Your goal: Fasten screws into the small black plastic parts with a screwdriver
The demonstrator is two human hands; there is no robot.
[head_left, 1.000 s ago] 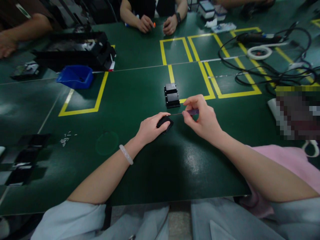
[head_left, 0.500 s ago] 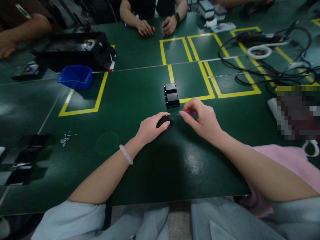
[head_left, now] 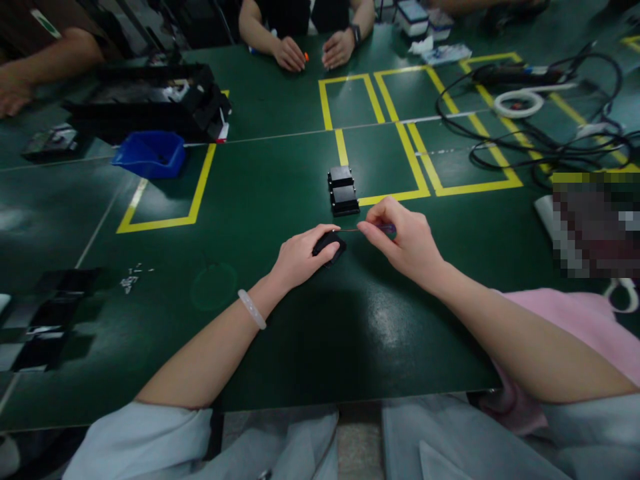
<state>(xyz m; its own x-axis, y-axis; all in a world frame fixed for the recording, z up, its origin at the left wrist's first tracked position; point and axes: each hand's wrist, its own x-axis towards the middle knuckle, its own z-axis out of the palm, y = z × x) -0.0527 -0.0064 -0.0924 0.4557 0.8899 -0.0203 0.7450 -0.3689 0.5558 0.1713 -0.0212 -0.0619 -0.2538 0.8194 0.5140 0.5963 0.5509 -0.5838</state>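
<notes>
My left hand (head_left: 304,255) is closed around a small black block (head_left: 330,249) on the green tabletop, thumb on the near side and fingers on the far side. Between the fingers of my right hand (head_left: 400,233) is a screwdriver (head_left: 385,229) with a dark purple handle. Its thin shaft points left, and the tip meets the block's far right edge by my left fingertips. Just beyond lie two similar black blocks (head_left: 344,193), one behind the other, with small shiny screws along their sides.
Loose screws (head_left: 131,279) and dark blocks (head_left: 55,313) lie at left. A blue bin (head_left: 153,153) stands before a black housing (head_left: 150,100). Black cables (head_left: 540,150) coil at right, near pink cloth (head_left: 565,327). Across the table rest another person's hands (head_left: 337,50).
The screwdriver's handle looks slightly turned in my right hand. Both hands and the block stay almost in the same place.
</notes>
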